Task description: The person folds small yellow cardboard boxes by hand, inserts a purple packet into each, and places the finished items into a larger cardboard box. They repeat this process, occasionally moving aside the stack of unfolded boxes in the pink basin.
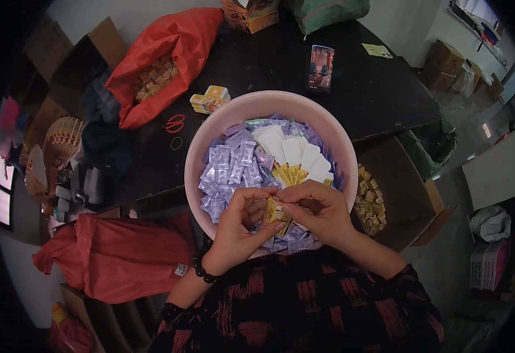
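Observation:
Close to my body, over the near side of a pink tub (194,170), my two hands meet around a small yellow box (277,213). My left hand (243,222) grips it from the left, thumb along its lower side. From the right, my right hand (322,213) pinches its upper end between thumb and fingers, which partly hide the box. Purple sachets (228,165) fill much of the tub beneath. A fan of white and yellow cards (293,154) lies on the sachets just beyond my fingers.
Small yellow boxes fill a red bag (195,47) and a cardboard box (413,188) at the right. On the black table (375,88) lie a phone (321,69), red scissors (175,123) and a yellow-white pack (210,99). A red sack (134,253) sits at the left.

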Demonstrator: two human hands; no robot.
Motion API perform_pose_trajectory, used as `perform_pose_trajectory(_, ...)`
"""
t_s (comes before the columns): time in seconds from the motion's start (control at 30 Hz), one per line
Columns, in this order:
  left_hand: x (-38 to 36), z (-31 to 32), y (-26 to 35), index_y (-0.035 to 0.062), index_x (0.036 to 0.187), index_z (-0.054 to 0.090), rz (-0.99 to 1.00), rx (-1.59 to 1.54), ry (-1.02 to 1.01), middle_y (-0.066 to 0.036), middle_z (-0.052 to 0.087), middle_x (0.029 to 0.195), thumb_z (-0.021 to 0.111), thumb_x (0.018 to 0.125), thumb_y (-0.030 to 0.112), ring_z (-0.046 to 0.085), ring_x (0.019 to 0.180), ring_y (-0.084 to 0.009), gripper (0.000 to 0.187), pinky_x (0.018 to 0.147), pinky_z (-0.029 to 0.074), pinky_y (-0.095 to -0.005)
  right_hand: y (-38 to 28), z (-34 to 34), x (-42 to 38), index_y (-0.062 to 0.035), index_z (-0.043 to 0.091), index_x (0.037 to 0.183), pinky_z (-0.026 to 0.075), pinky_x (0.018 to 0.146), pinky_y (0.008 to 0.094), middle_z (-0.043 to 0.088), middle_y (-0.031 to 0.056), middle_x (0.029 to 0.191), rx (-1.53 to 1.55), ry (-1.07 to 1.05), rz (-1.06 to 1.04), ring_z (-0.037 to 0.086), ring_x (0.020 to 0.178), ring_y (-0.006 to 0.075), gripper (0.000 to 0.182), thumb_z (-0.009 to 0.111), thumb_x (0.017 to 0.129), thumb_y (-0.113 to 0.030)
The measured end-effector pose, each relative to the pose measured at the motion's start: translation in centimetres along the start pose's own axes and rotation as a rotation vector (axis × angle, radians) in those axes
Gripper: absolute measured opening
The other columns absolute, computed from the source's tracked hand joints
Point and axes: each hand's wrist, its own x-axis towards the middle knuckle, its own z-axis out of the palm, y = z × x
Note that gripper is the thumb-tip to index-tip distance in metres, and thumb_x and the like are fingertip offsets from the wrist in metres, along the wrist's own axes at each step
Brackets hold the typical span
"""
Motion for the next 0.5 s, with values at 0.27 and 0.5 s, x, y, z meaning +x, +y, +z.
perform_pose_trajectory(0.27,-0.1,-0.2,0.0,0.0020,0.120,0.040,-0.052,-0.140,-0.047,-0.015,0.045,0.135,0.060,0.087,-0.008,0.051,0.122,-0.0208,0.039,0.102,0.045,-0.0339,-1.2,-0.7,-0.2,0.0010,0.064,0.105,0.052,0.086,0.0302,0.062,0.0121,0.108,-0.476,-0.114,-0.266,0.063,0.100,0.0220,0.023,0.067,0.083,0.004)
perform_pose_trajectory(0.5,0.3,-0.5,-0.1,0.0007,0.115,0.048,-0.089,-0.079,-0.020,-0.015,0.047,0.134,0.056,0.092,-0.004,0.053,0.120,-0.0195,0.025,0.100,0.046,-0.0320,-0.6,-0.3,-1.0,-0.0004,0.062,0.109,0.052,0.083,0.0325,0.061,0.0132,0.108,-0.483,-0.079,-0.229,0.061,0.104,0.0255,0.028,0.068,0.082,0.001)
